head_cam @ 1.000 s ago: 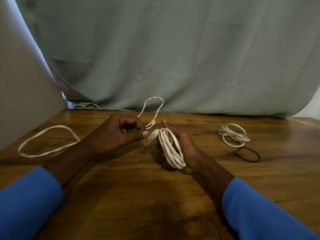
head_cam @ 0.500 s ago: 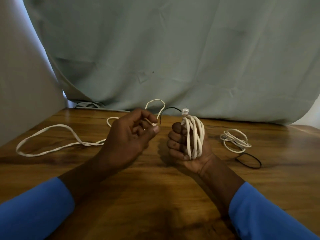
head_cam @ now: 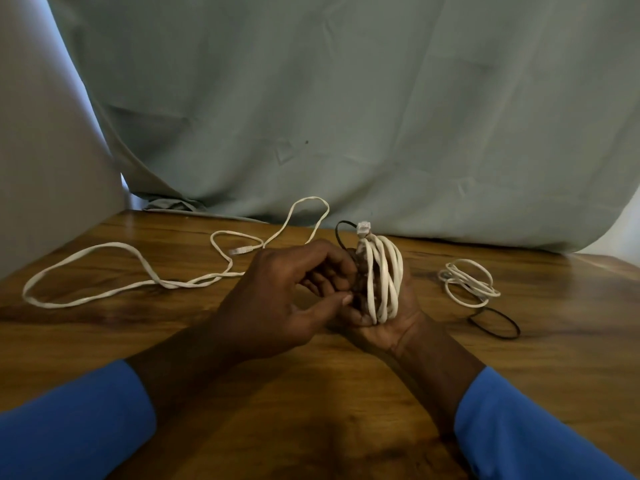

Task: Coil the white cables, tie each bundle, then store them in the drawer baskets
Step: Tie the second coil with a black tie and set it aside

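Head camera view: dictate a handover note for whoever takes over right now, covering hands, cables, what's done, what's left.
Right hand holds the coiled white bundle upright, plug on top.
Left hand curls at the bundle by a black tie; its grip is hidden.
Table: loose white cable at left, small white coil at right, black band beside it.
Done: one coil wound, not visibly tied.
Left: tie it, coil the loose cable, store all; baskets out of view.

Right hand (head_cam: pixel 398 323), palm up, grips the coiled white cable (head_cam: pixel 381 275). Left hand (head_cam: pixel 277 299) meets it from the left, fingers curled against its fingertips, thumb extended. Both forearms angle inward.
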The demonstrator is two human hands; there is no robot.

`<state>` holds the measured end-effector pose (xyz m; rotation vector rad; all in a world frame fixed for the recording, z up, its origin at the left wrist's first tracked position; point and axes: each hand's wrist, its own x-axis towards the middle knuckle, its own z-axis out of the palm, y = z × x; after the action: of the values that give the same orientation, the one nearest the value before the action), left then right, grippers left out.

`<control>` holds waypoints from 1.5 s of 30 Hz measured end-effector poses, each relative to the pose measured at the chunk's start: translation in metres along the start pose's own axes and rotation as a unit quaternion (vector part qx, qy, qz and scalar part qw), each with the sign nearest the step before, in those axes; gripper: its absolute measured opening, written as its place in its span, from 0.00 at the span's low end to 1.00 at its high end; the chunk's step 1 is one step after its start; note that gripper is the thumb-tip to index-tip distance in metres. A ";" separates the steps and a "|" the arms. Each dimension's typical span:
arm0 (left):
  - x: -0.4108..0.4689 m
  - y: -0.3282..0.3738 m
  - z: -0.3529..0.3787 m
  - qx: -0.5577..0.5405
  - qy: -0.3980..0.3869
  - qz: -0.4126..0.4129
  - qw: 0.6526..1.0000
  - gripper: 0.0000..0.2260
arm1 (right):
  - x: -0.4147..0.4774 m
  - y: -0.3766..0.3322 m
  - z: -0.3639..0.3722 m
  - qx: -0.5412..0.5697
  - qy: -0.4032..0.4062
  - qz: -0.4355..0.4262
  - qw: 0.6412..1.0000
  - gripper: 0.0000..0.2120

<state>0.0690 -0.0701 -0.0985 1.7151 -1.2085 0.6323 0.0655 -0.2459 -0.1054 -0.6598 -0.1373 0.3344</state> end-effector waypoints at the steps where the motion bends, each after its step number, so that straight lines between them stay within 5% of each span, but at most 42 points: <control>1: 0.000 0.001 0.001 0.003 0.003 0.003 1.000 0.14 | 0.002 0.001 0.001 0.023 -0.005 -0.009 1.000 0.34; 4: 0.000 0.002 0.003 -0.002 0.023 0.000 1.000 0.14 | 0.003 0.002 0.006 0.030 -0.006 -0.012 0.999 0.51; 8: 0.001 0.001 0.003 0.045 0.030 0.020 0.998 0.10 | 0.006 0.002 0.001 0.028 0.001 -0.008 1.000 0.40; 12: 0.002 -0.004 -0.002 0.044 0.079 -0.016 0.996 0.08 | 0.008 0.005 -0.005 -0.044 -0.028 -0.033 0.998 0.19; 19: -0.001 -0.020 -0.008 0.008 0.104 -0.137 0.985 0.10 | 0.004 0.007 0.005 -0.103 0.004 -0.018 0.995 0.26; 27: -0.002 -0.017 -0.012 0.080 -0.015 -0.135 0.988 0.38 | 0.008 0.014 0.015 -0.303 0.160 -0.100 0.934 0.24; 30: -0.004 -0.018 -0.009 0.016 -0.031 -0.130 0.991 0.29 | 0.006 0.018 0.019 -0.414 0.176 -0.144 0.882 0.24; 34: -0.005 -0.021 -0.001 -0.098 0.014 -0.178 0.979 0.23 | 0.003 0.019 0.020 -0.432 0.156 -0.142 0.877 0.29; 38: -0.006 -0.027 0.001 -0.094 0.053 -0.196 0.975 0.12 | 0.004 0.018 0.020 -0.476 0.155 -0.150 0.853 0.29; 45: -0.004 -0.031 -0.001 -0.118 0.040 -0.213 0.969 0.07 | 0.010 0.017 0.016 -0.438 0.121 -0.121 0.882 0.38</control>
<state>0.0959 -0.0641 -0.1128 1.6577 -0.7858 0.2805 0.0662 -0.2203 -0.1032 -1.5631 -0.1271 -0.0807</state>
